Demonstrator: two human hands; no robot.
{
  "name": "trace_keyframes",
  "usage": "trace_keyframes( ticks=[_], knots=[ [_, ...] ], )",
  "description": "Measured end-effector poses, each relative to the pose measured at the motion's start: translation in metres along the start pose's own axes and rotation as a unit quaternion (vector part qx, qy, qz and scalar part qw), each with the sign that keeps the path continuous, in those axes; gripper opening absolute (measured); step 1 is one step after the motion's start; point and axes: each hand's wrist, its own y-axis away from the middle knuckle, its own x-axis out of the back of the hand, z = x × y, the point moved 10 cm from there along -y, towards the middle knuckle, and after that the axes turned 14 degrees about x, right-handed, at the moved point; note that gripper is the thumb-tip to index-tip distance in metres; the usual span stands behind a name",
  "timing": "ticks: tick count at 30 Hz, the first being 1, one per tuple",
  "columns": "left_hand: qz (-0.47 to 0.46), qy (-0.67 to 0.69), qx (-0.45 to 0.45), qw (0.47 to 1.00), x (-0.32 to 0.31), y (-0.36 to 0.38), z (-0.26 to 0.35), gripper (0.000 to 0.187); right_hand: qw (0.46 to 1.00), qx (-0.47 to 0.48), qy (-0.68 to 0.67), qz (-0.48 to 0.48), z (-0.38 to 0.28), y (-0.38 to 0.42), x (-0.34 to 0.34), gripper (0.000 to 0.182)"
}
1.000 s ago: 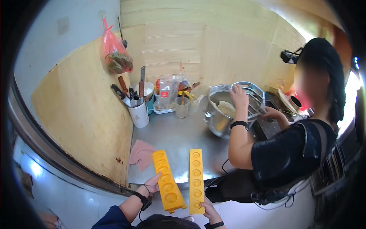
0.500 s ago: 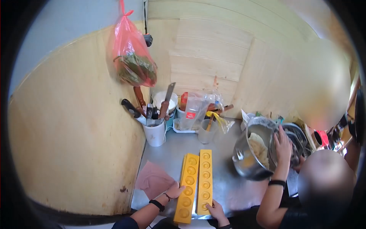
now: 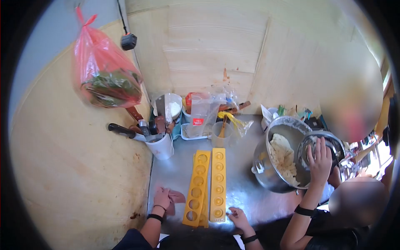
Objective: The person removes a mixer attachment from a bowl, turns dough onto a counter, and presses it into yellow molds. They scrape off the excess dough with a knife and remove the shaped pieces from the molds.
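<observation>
My left hand (image 3: pixel 162 198) is closed on a bunched pink cloth (image 3: pixel 177 197) at the left side of the metal table. Just right of it lie two yellow mould strips (image 3: pixel 197 180), one partly over the other, with a row of round hollows showing. A further yellow mould strip (image 3: pixel 218 183) lies beside them, nearly parallel. My right hand (image 3: pixel 238 218) is near that strip's lower end, apart from it, fingers loosely bent and spaced, holding nothing visible.
A co-worker's hand (image 3: pixel 320 162) is at a smaller metal bowl against a large steel pot (image 3: pixel 266 171) holding pale dough (image 3: pixel 282 156). A white container of knives (image 3: pixel 160 148) stands by the left wall. A clear cup (image 3: pixel 218 139) and a red plastic bag (image 3: pixel 104 66) are beyond.
My left hand has left the yellow strips and gathered up the pink cloth, which lay spread out. My right hand has let go of the right strip. The view has shifted.
</observation>
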Motion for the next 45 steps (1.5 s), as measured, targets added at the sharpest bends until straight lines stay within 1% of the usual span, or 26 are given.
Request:
trace_keyframes(
  ticks=[1, 2, 3, 5, 7, 9, 11, 13, 14, 16, 18, 21, 24, 25, 27, 28, 29, 30, 31, 32, 33, 35, 36, 41, 43, 45],
  knots=[
    [-0.036, 0.06, 0.036, 0.997, -0.009, -0.008, -0.017, 0.032, 1.0, -0.009, -0.015, 0.003, 0.001, 0.0, 0.0, 0.034],
    [-0.004, 0.086, 0.001, 0.996, -0.003, -0.015, -0.019, 0.025, 1.0, 0.01, -0.012, 0.01, 0.0, -0.003, 0.001, 0.033],
    [-0.007, 0.074, -0.003, 0.997, -0.005, -0.018, -0.027, 0.025, 1.0, 0.01, -0.004, 0.011, 0.002, -0.003, 0.002, 0.033],
    [0.048, 0.161, 0.022, 0.985, 0.037, -0.037, -0.023, 0.022, 1.0, -0.011, -0.022, 0.009, -0.001, -0.004, 0.005, 0.032],
    [0.147, 0.227, -0.053, 0.961, 0.127, -0.039, 0.03, 0.023, 0.999, -0.015, -0.025, 0.013, 0.003, 0.001, 0.005, 0.032],
    [0.171, 0.273, -0.07, 0.944, 0.164, -0.047, 0.062, 0.025, 1.0, -0.012, -0.025, 0.01, 0.006, 0.002, 0.004, 0.032],
    [0.119, 0.297, -0.105, 0.941, 0.156, -0.081, 0.086, 0.047, 1.0, -0.021, -0.016, -0.002, 0.013, 0.002, 0.001, 0.035],
    [0.134, 0.311, -0.257, 0.905, 0.158, -0.082, 0.136, 0.072, 0.999, -0.018, -0.028, -0.008, 0.008, 0.001, 0.001, 0.036],
    [0.135, 0.312, -0.258, 0.904, 0.161, -0.077, 0.149, 0.072, 0.999, -0.019, -0.042, -0.012, 0.005, 0.001, 0.001, 0.038],
    [0.08, 0.072, -0.124, 0.986, 0.135, -0.084, 0.161, 0.088, 0.999, -0.005, -0.038, -0.02, 0.005, -0.003, 0.002, 0.039],
    [0.048, 0.075, -0.135, 0.987, 0.115, -0.072, 0.164, 0.085, 0.999, 0.002, -0.037, -0.027, 0.007, -0.002, 0.0, 0.04],
    [-0.023, 0.048, -0.16, 0.986, 0.047, -0.04, 0.145, 0.074, 0.998, -0.026, -0.042, -0.028, 0.007, 0.003, -0.002, 0.041],
    [-0.087, 0.037, -0.218, 0.971, -0.016, 0.014, 0.13, 0.064, 0.998, -0.007, 0.035, -0.043, -0.004, 0.004, -0.01, 0.042],
    [-0.092, 0.044, -0.245, 0.964, -0.02, 0.038, 0.132, 0.063, 0.999, -0.014, 0.036, -0.037, -0.014, 0.002, -0.01, 0.042],
    [-0.099, 0.05, -0.283, 0.953, -0.028, 0.075, 0.136, 0.063, 0.99, -0.018, 0.04, -0.135, -0.03, 0.002, -0.033, 0.057],
    [-0.082, 0.04, -0.275, 0.957, -0.032, 0.085, 0.136, 0.064, 0.989, 0.015, 0.054, -0.14, -0.035, 0.001, -0.039, 0.063],
    [-0.064, 0.03, -0.269, 0.961, -0.034, 0.093, 0.137, 0.066, 0.99, 0.01, 0.057, -0.128, -0.027, 0.002, -0.043, 0.063],
    [-0.074, 0.019, -0.244, 0.967, -0.039, 0.095, 0.136, 0.064, 0.981, 0.055, 0.099, -0.16, -0.024, 0.003, -0.054, 0.063],
    [-0.075, 0.02, -0.259, 0.963, -0.041, 0.1, 0.141, 0.064, 0.966, 0.099, 0.143, -0.191, -0.031, 0.003, -0.061, 0.063],
    [-0.076, 0.038, -0.232, 0.969, -0.042, 0.098, 0.138, 0.062, 0.964, 0.085, 0.106, -0.229, -0.029, 0.004, -0.067, 0.069],
    [-0.077, 0.056, -0.205, 0.974, -0.041, 0.095, 0.134, 0.059, 0.967, 0.081, 0.11, -0.217, -0.029, 0.005, -0.062, 0.069],
    [-0.096, 0.048, -0.201, 0.974, -0.046, 0.095, 0.132, 0.051, 0.959, 0.071, -0.008, -0.276, -0.054, 0.015, -0.066, 0.075],
    [-0.095, 0.057, -0.196, 0.974, -0.045, 0.095, 0.128, 0.05, 0.957, 0.034, -0.011, -0.288, -0.027, 0.022, -0.079, 0.082],
    [-0.089, 0.077, -0.214, 0.97, -0.044, 0.095, 0.121, 0.049, 0.952, 0.067, -0.049, -0.294, -0.047, 0.035, -0.079, 0.081],
    [-0.093, 0.105, -0.217, 0.966, -0.046, 0.094, 0.121, 0.049, 0.947, 0.108, 0.011, -0.303, -0.046, 0.037, -0.079, 0.075],
    [-0.099, 0.133, -0.218, 0.962, -0.049, 0.094, 0.12, 0.049, 0.951, 0.075, -0.006, -0.301, -0.044, 0.04, -0.076, 0.07]
  ],
)
